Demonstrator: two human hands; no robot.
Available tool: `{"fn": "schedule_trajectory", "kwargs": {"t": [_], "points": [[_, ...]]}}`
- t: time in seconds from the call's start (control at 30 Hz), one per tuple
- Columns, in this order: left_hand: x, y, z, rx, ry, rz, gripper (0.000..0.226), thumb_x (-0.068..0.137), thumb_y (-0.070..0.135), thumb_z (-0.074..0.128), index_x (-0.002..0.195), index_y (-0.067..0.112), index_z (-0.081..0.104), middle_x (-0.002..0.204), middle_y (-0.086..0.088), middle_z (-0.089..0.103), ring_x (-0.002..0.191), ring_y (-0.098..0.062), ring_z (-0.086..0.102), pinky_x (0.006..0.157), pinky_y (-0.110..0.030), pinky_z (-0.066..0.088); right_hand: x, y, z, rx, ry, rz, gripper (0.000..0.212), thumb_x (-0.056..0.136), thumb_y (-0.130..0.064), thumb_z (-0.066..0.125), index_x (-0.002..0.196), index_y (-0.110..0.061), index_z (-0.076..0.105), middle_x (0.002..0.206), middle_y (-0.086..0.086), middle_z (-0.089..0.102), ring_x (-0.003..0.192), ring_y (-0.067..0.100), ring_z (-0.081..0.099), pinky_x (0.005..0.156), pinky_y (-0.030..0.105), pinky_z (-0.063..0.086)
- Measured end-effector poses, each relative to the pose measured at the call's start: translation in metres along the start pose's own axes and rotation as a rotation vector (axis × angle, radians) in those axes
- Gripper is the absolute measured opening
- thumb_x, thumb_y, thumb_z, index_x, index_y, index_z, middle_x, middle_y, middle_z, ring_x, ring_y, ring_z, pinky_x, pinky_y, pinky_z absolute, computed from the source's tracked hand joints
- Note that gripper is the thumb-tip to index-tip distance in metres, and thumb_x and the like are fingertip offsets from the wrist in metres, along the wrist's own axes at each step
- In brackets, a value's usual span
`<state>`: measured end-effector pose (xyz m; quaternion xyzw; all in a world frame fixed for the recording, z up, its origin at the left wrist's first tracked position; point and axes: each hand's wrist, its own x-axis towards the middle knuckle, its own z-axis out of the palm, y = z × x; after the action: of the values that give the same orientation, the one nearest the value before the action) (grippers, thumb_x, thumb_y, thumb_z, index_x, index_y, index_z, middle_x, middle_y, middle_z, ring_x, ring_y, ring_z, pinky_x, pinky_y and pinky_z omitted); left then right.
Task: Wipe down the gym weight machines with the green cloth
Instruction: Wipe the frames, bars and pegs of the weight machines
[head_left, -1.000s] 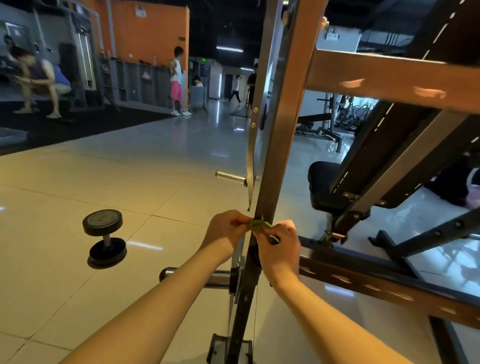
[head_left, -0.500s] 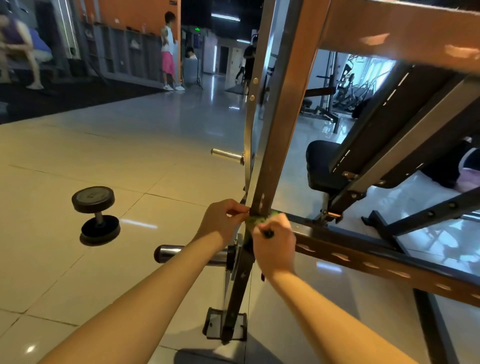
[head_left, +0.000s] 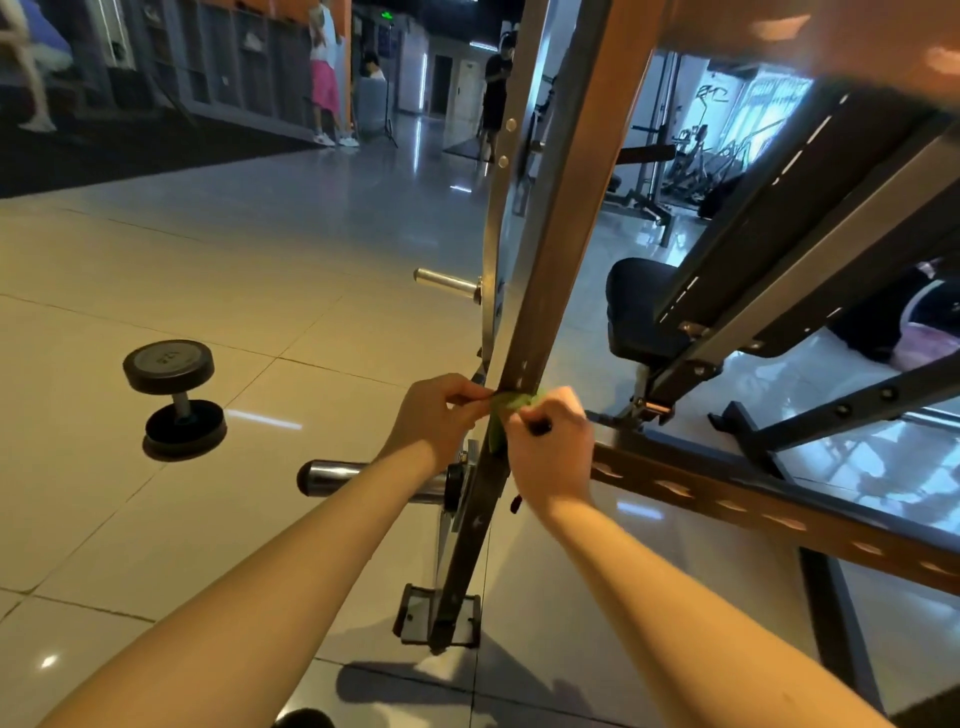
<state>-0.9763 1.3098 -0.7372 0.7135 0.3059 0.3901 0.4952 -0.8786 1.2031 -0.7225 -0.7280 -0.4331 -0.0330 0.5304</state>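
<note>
Pinching green cloth (head_left: 511, 403) against machine post (head_left: 561, 234), left hand (head_left: 441, 418), right hand (head_left: 553, 452), cloth mostly hidden behind fingers.

A gym floor: a black dumbbell (head_left: 176, 397) is standing on end on the glossy tiled floor (head_left: 156, 260), while the steel upright of a weight machine (head_left: 563, 234) is rising beside its padded black seat (head_left: 636, 306). Behind, a person in pink shorts (head_left: 324, 78) is standing by open cubbies (head_left: 234, 62) — and more exercise equipment (head_left: 696, 156) is crowding the bright windows.
</note>
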Motion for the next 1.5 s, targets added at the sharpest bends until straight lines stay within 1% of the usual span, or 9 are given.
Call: {"fn": "schedule_trajectory", "kwargs": {"t": [0.1,0.17,0.4,0.6,0.73,0.87,1.2,1.4,1.5], "points": [[-0.002,0.001,0.001,0.035,0.007,-0.010,0.008,0.093,0.023,0.074,0.100,0.021,0.076,0.098,0.008,0.072,0.091,-0.009,0.067,0.077,-0.025,0.057,0.005,-0.005,-0.004,-0.069,-0.017,0.069,0.014,0.091,-0.016,0.075,0.083,-0.020,0.064,0.084,-0.006,0.063,0.076,0.009,0.064,0.073,0.030,0.062],[-0.002,0.001,0.002,0.020,-0.002,-0.016,0.007,0.093,0.021,0.073,0.099,0.021,0.076,0.099,0.008,0.073,0.090,-0.009,0.067,0.078,-0.027,0.056,0.027,-0.034,-0.020,0.006,-0.016,0.077,0.019,0.092,-0.013,0.074,0.084,-0.025,0.061,0.084,-0.008,0.061,0.077,0.004,0.063,0.072,0.022,0.057],[-0.006,0.001,0.002,0.027,0.009,-0.028,0.003,0.096,0.022,0.069,0.096,0.024,0.071,0.096,0.012,0.068,0.086,-0.008,0.065,0.062,-0.005,0.047,0.065,-0.074,-0.038,0.219,0.210,-0.283,0.017,0.089,-0.002,0.074,0.082,-0.007,0.059,0.085,-0.010,0.053,0.078,-0.006,0.056,0.067,0.012,0.046],[-0.006,-0.008,0.001,0.033,-0.025,0.012,0.002,0.094,0.024,0.072,0.095,0.027,0.073,0.092,0.012,0.071,0.082,0.002,0.065,0.067,-0.012,0.050,-0.013,0.011,0.006,-0.085,-0.043,0.012,0.008,0.094,-0.014,0.070,0.088,-0.014,0.065,0.084,-0.007,0.061,0.078,0.005,0.064,0.072,0.030,0.060],[-0.007,-0.009,0.002,0.020,-0.017,-0.025,0.003,0.093,0.023,0.073,0.095,0.025,0.075,0.090,0.013,0.072,0.081,-0.002,0.066,0.071,-0.016,0.048,0.016,-0.019,-0.011,-0.102,0.010,0.066,0.012,0.092,-0.017,0.074,0.088,-0.022,0.064,0.084,-0.009,0.062,0.080,0.005,0.063,0.078,0.027,0.060],[-0.007,-0.011,0.003,0.035,-0.007,-0.045,0.004,0.095,0.024,0.070,0.096,0.026,0.073,0.091,0.013,0.070,0.082,-0.003,0.065,0.069,-0.011,0.042,0.047,-0.061,-0.037,0.107,0.118,-0.173,0.025,0.089,-0.005,0.075,0.076,-0.017,0.058,0.079,-0.012,0.054,0.076,-0.005,0.058,0.062,0.011,0.047],[-0.008,-0.013,0.004,0.059,-0.005,-0.026,0.004,0.095,0.021,0.071,0.098,0.023,0.073,0.091,0.013,0.070,0.084,-0.003,0.065,0.076,-0.020,0.052,-0.006,0.014,0.005,-0.152,-0.009,0.083,0.008,0.092,-0.016,0.073,0.094,-0.014,0.066,0.085,-0.007,0.064,0.078,0.007,0.064,0.076,0.032,0.062],[-0.011,-0.020,0.007,0.014,0.013,-0.058,0.004,0.094,0.024,0.072,0.096,0.027,0.074,0.093,0.014,0.071,0.088,-0.002,0.065,0.080,-0.018,0.048,0.030,-0.052,-0.026,0.124,0.171,-0.097,0.012,0.092,-0.012,0.074,0.085,-0.011,0.064,0.081,-0.019,0.052,0.082,-0.016,0.055,0.070,0.007,0.046],[-0.015,-0.032,0.006,0.057,-0.017,-0.039,0.005,0.094,0.025,0.071,0.096,0.029,0.072,0.094,0.016,0.070,0.087,0.007,0.062,0.072,-0.006,0.042,0.019,-0.034,-0.008,0.157,0.196,-0.056,0.015,0.092,-0.015,0.074,0.085,-0.014,0.061,0.092,-0.012,0.053,0.088,-0.009,0.054,0.075,0.006,0.045]]}}
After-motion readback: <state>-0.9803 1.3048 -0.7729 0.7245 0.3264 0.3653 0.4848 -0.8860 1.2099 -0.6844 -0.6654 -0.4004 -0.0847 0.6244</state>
